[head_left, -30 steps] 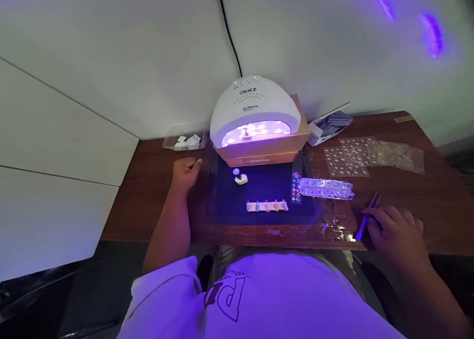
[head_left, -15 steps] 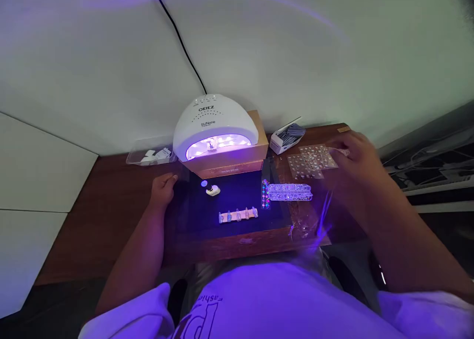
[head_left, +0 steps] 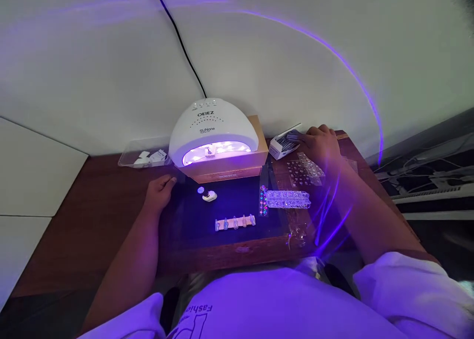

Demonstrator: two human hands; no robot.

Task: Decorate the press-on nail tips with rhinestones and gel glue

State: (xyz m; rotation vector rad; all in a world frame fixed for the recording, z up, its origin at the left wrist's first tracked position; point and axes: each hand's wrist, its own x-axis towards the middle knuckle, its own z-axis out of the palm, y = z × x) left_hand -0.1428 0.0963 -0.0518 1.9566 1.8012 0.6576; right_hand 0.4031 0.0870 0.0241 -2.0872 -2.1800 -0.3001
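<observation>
My left hand (head_left: 160, 190) rests on the table left of the lamp, fingers curled and thumb pressed to the index finger; whatever may be between them is too small to make out. At the far right, my right hand (head_left: 319, 144) reaches over a small white box (head_left: 278, 148). Its fingertips pinch at the small dark flat packets (head_left: 294, 135) that stick out of the box. Clear sheets of small gems (head_left: 305, 170) lie just below this hand. Several false nails (head_left: 235, 223) are lined up on a pale strip on the dark mat (head_left: 200, 233).
A lit white nail lamp (head_left: 211, 119) stands on a cardboard box (head_left: 229, 172), its black cord (head_left: 181, 37) running up the wall. On the mat lie a small white-and-dark item (head_left: 209, 196), a colourful gem strip (head_left: 263, 200) and a compartment case (head_left: 289, 199). A clear tray (head_left: 128, 156) sits left.
My right hand has moved left and away from me, from the gem sheets to the packets in the white box. The left hand stays in place, while the view has shifted slightly.
</observation>
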